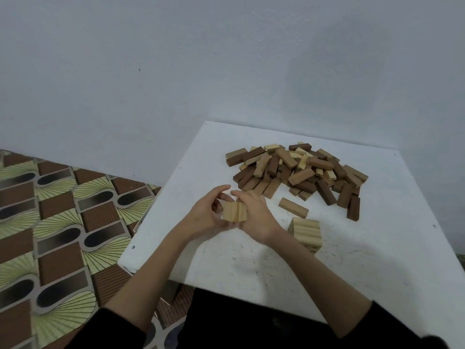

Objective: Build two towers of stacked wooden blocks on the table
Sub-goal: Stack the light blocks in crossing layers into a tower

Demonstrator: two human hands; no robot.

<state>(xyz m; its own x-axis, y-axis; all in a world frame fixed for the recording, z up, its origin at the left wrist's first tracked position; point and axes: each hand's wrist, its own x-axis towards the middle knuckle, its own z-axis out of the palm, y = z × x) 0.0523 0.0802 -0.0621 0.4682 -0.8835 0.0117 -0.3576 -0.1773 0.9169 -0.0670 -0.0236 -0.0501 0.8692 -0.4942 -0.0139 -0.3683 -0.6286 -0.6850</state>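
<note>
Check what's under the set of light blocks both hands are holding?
Left hand and right hand grip the three light blocks from both sides. Their underside is hidden; white table surrounds them.

Single view, head-worn wide-angle camera, set above the near edge of the white square tabletop (377, 248) and facing forward and down. Both forearms enter from the bottom of the frame, and the two hands sit close to the lens at centre. The tabletop fills the right and lower middle; the plain pale grey wall (176, 71) beyond its far edge takes up the upper half. The brown-and-green patterned floor covering (50, 222) occupies the left. Straight edges bow slightly toward the frame's borders.
</note>
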